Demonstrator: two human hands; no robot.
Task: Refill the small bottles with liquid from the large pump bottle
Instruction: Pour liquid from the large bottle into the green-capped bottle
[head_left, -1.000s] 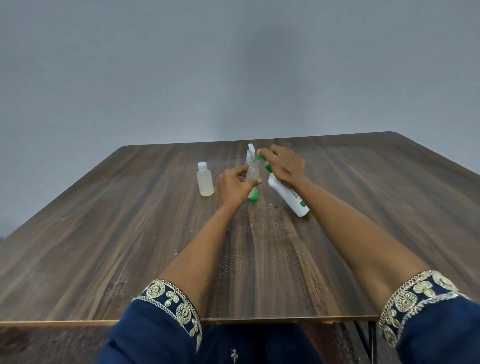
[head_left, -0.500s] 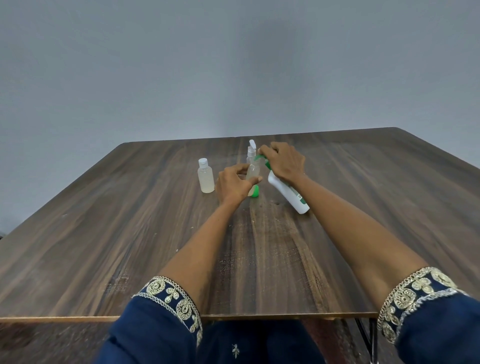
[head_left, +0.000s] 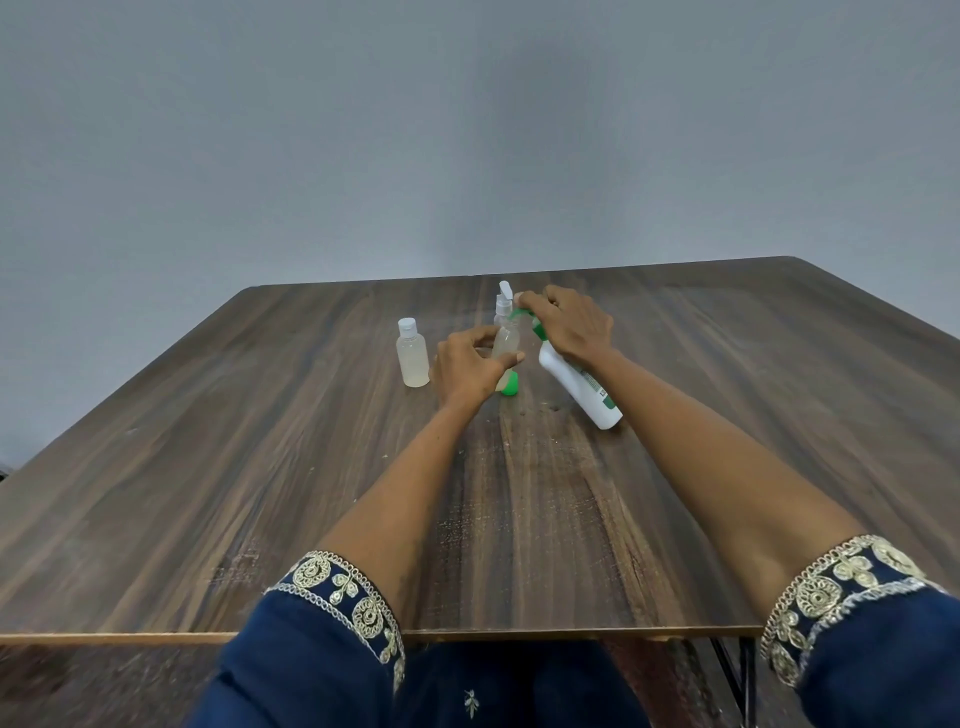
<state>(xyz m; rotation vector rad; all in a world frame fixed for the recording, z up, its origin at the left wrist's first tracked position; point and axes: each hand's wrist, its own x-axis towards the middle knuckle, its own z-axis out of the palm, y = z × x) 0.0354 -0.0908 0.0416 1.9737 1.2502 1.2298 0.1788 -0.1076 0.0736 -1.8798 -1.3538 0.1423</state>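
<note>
Small bottle in left hand, pump bottle tilted under right hand

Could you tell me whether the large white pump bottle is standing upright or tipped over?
Tipped: the large white pump bottle leans, base toward the camera, green pump end under the right hand.

Legible text: none | large pump bottle: green label patch with print, too small to read
</note>
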